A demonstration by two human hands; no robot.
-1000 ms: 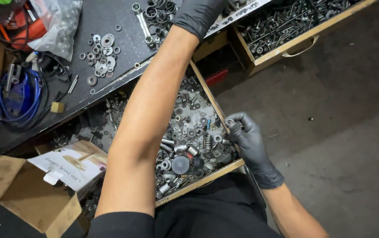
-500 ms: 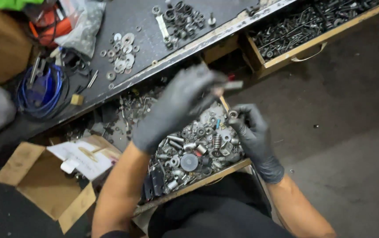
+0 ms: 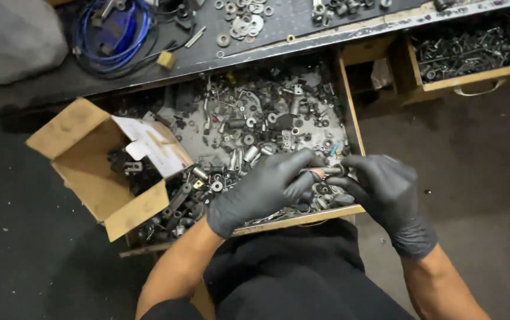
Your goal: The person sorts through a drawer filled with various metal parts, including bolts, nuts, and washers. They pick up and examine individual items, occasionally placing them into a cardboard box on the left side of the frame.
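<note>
Left hand (image 3: 261, 192) withdrawn from workbench top since a second ago; now brought to right hand (image 3: 382, 189) over near right corner of open drawer (image 3: 353, 127). Small metal bolt (image 3: 321, 171) pinched between both gloved hands, fingers curled. Sorted washers (image 3: 243, 25) left on workbench far edge. Cardboard box (image 3: 98, 178) at drawer's left edge. Part judged under inspection or assembly.

Both hands wore snug black disposable gloves with a dull sheen, creased at the knuckles and gathered in fine wrinkles at the wrists. The left glove (image 3: 261, 192) ended just past the wrist, and so did the right glove (image 3: 394, 198), its cuff slightly ridged. Above the cuffs both forearms were bare, with no sleeves showing. A plain black garment (image 3: 293, 272) covered the lap and lower body
</note>
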